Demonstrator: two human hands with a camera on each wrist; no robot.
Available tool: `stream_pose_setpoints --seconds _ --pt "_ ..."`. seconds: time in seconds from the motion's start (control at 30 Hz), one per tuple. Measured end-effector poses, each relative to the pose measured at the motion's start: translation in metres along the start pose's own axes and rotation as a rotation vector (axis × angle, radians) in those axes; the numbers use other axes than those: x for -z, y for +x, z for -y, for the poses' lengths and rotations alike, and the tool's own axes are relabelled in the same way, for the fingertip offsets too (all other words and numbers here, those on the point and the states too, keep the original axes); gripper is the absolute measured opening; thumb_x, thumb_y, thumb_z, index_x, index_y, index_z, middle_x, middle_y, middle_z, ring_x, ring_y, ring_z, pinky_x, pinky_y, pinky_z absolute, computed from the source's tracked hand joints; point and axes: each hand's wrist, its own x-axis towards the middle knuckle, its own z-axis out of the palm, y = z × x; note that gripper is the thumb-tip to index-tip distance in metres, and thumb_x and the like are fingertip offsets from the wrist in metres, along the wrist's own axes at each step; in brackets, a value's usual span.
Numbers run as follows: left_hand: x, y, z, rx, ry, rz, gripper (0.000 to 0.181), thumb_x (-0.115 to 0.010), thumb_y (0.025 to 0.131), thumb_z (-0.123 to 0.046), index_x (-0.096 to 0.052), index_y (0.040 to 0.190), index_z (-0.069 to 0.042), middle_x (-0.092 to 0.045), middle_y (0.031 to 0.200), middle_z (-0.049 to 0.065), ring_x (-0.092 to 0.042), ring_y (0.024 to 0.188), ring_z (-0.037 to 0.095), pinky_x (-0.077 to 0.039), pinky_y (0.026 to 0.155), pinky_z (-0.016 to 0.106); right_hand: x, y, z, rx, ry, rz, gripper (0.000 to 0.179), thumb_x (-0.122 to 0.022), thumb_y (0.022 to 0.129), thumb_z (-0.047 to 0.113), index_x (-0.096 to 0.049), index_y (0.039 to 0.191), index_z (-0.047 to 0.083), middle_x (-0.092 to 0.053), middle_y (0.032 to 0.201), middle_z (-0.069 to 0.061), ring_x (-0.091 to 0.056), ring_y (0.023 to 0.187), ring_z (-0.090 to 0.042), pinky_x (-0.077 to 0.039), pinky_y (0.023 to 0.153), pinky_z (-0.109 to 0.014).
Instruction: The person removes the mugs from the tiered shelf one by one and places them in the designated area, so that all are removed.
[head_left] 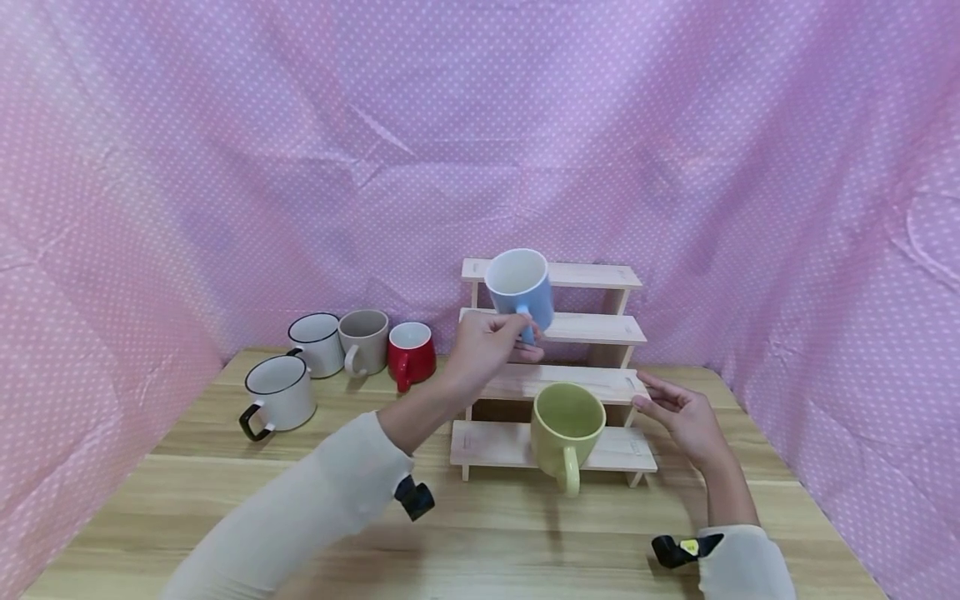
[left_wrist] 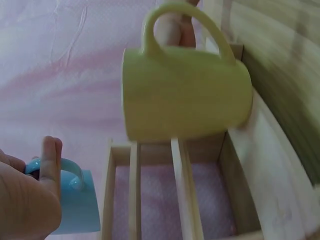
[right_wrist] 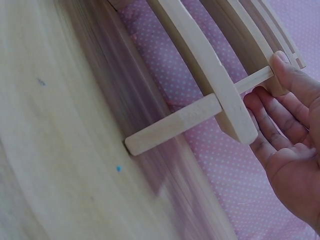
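My left hand grips a light blue mug by its handle. The mug, white inside, is in front of the upper steps of a wooden stepped shelf. On the lowest step stands a yellow-green mug, its handle toward me; it looms large in the left wrist view. At the shelf's right end, my right hand holds the edge of the second step from the bottom. The right wrist view shows the thumb above that board and the fingers below and beside it.
Left of the shelf on the wooden table stand a red mug, a greyish-beige mug and two white mugs with dark rims, one at the back and one nearer. Pink dotted cloth hangs behind and at both sides.
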Motion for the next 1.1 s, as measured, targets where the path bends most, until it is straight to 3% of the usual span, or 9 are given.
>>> stream_pose_setpoints --seconds 0.37,0.6,0.83,1.1 --pt "0.064 -0.011 -0.006 0.002 0.075 -0.070 0.034 -0.056 0.106 -0.022 -0.072 0.108 0.009 -0.075 0.105 0.022 -0.077 0.086 0.022 -0.058 0.093 0.032 -0.001 -0.001 0.001 -0.015 0.001 -0.001 0.058 -0.074 0.097 0.023 -0.053 0.146 0.000 -0.070 0.105 0.007 -0.069 0.097 0.000 -0.056 0.084 -0.015" --pt "0.102 -0.020 -0.009 0.051 0.103 -0.142 0.036 -0.057 0.106 -0.022 -0.070 0.112 0.011 -0.073 0.106 0.023 -0.077 0.086 0.023 -0.059 0.090 0.033 -0.001 -0.001 0.002 -0.015 0.009 -0.001 0.057 -0.074 0.097 0.023 -0.054 0.145 0.000 -0.070 0.105 0.007 -0.069 0.097 -0.001 -0.056 0.083 -0.015" --pt "0.133 -0.030 0.001 0.032 0.154 -0.166 0.035 -0.056 0.106 -0.017 -0.067 0.109 0.016 -0.069 0.104 0.024 -0.076 0.079 0.018 -0.062 0.081 0.031 0.000 -0.001 0.001 -0.003 0.001 -0.005 0.057 -0.074 0.096 0.020 -0.054 0.144 -0.002 -0.070 0.104 0.007 -0.069 0.096 0.000 -0.056 0.082 -0.015" --pt "0.164 -0.048 0.015 0.096 0.276 -0.174 0.039 -0.053 0.108 -0.021 -0.067 0.112 0.015 -0.067 0.108 0.022 -0.075 0.085 0.018 -0.060 0.086 0.027 -0.001 0.000 -0.001 -0.010 -0.002 -0.005 0.058 -0.074 0.096 0.024 -0.054 0.145 -0.001 -0.070 0.105 0.008 -0.070 0.097 -0.001 -0.056 0.083 -0.016"
